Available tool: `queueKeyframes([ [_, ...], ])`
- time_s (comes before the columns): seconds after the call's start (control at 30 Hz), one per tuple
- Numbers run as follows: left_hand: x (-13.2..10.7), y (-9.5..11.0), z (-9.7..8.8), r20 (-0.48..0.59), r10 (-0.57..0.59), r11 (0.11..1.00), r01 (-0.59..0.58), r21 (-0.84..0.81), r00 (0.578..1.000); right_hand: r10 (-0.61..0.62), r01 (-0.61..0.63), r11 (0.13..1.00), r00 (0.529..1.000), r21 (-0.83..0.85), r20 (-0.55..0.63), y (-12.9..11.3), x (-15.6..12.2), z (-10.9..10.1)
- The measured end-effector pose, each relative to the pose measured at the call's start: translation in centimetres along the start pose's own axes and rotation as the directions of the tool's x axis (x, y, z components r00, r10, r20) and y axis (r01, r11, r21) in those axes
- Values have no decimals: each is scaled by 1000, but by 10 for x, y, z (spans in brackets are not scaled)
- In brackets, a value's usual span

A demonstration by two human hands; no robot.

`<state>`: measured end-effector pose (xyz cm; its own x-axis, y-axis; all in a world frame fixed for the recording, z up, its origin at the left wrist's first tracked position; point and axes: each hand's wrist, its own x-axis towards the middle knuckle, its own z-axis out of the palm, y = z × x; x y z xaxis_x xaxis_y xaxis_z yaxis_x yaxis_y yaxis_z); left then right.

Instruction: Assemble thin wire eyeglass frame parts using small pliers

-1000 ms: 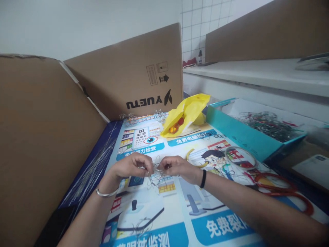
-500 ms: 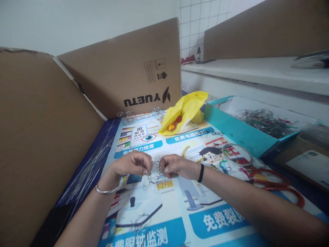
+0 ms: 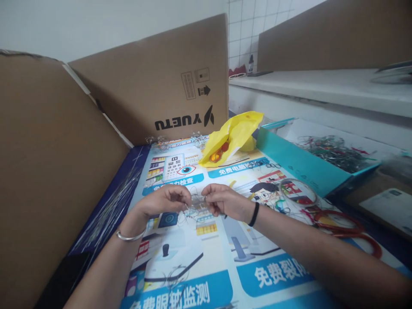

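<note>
A small tangle of thin, looped wire [image 3: 195, 211] is stretched between my hands, just above the printed poster sheet [image 3: 219, 244]. Thumb and fingers of my left hand [image 3: 169, 198] pinch its left side. From the other side my right hand [image 3: 227, 201] pinches it too, fingertips pressed together. The two hands are close but apart, and the wire's exact shape is too fine to make out. Nearer to me, more fine wire loops [image 3: 177, 274] lie on the sheet.
A teal box [image 3: 289, 161] holding many tangled wires stands at the right. Behind my hands is a yellow bag [image 3: 236, 137] with orange things inside. Orange-red handles or loops [image 3: 341, 223] and a clear ring [image 3: 298, 193] lie right. Cardboard panels [image 3: 138, 94] rise behind and left; long thin wires [image 3: 106, 210] lie beside.
My right hand has turned and lifted slightly, with its fingers more extended. My left hand has risen a little. The wire tangle stays between them.
</note>
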<state>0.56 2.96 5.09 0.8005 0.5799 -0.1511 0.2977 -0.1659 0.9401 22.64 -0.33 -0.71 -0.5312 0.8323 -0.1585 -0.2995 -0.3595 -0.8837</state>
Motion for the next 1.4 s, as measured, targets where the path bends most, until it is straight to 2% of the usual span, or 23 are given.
queueKeyframes([
  [0.23,-1,-1,-3,2,-29,996,29,86,1000,-114,114,993,992,1,-56,3,3,-3],
  [0.5,2,1,-1,29,-34,958,24,285,999,-249,242,968,962,-72,-108,5,3,-2],
  [0.83,2,8,2,65,14,907,-41,420,998,-208,193,976,966,-103,-152,3,3,-2],
  [1.03,3,10,5,98,19,905,-59,422,995,-174,145,978,962,-150,-209,1,2,1],
  [1.2,5,11,8,130,23,898,-77,432,991,-156,121,977,967,-174,-203,3,4,1],
  [1.4,5,11,8,115,9,888,-61,456,993,-161,123,974,967,-193,-199,1,3,1],
])
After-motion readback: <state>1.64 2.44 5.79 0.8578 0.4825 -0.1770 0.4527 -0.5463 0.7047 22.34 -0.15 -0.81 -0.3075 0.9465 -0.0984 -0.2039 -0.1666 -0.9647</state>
